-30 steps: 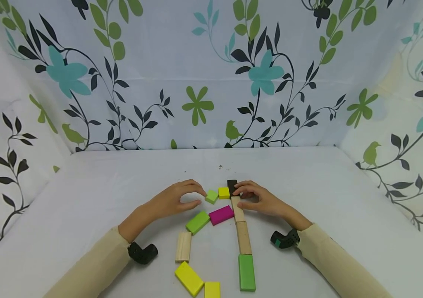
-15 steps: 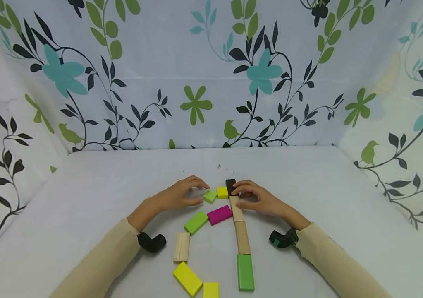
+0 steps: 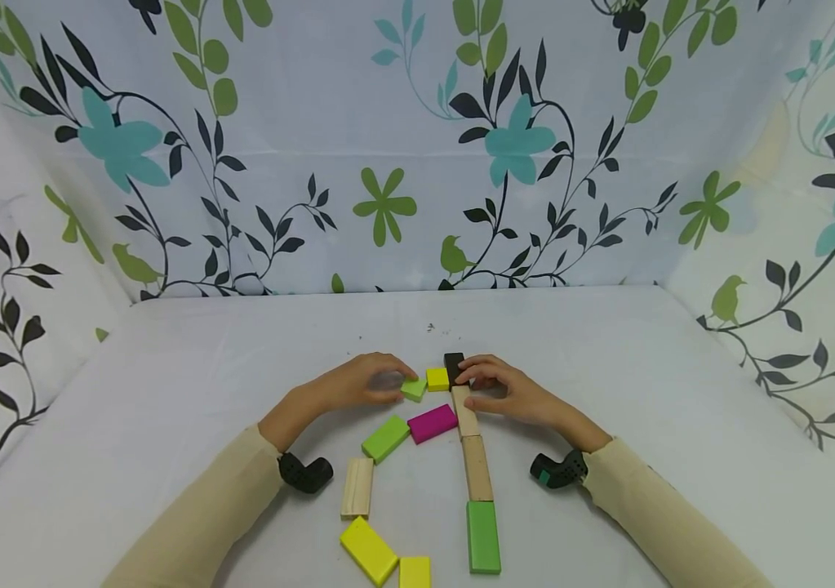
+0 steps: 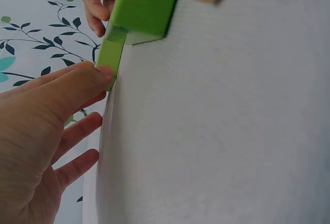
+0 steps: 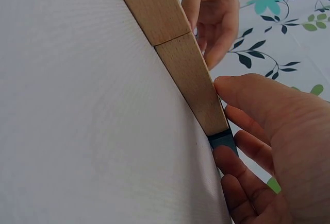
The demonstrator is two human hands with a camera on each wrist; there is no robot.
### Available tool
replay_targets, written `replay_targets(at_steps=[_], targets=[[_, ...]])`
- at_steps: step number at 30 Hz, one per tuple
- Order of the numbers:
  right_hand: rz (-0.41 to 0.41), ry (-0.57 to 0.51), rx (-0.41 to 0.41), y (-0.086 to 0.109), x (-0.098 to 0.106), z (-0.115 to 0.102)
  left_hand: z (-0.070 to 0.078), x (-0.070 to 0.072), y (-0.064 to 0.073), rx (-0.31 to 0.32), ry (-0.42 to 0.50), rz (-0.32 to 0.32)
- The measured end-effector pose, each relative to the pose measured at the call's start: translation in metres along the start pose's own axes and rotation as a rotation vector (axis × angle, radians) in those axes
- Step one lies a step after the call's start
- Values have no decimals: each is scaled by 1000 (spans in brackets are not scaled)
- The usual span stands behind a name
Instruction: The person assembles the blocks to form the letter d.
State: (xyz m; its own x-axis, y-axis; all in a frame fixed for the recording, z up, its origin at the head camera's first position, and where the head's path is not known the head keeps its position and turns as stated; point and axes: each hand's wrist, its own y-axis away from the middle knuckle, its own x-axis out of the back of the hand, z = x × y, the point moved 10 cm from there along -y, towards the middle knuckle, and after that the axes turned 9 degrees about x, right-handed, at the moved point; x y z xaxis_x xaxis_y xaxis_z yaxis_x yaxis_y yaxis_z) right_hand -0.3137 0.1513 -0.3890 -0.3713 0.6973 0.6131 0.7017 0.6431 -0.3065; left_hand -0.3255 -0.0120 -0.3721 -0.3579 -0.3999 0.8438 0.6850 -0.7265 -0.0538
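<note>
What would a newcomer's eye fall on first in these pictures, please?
Probably the vivid magenta block, between a green block and a wooden block. Farther back, the left hand pinches a small lime block and the right hand touches the black block. Flowered cloth hangs behind.

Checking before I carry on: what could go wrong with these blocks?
The left hand pinches the small lime block close beside a yellow block, so it might bump that one. The right hand, at the black block, could nudge the adjoining wood block out of line.
</note>
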Motion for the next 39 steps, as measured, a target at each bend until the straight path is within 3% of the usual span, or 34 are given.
replay_targets(at_steps=[9, 17, 33, 39], targets=[[-5, 6, -9, 0, 0, 2, 2, 3, 1, -18, 12, 26], [-3, 8, 2, 0, 0, 2, 2, 9, 8, -34, 32, 66], [3, 13, 21, 1, -1, 1, 8, 13, 21, -42, 47, 82], [1, 14, 17, 0, -2, 2, 12, 14, 28, -75, 43, 100]])
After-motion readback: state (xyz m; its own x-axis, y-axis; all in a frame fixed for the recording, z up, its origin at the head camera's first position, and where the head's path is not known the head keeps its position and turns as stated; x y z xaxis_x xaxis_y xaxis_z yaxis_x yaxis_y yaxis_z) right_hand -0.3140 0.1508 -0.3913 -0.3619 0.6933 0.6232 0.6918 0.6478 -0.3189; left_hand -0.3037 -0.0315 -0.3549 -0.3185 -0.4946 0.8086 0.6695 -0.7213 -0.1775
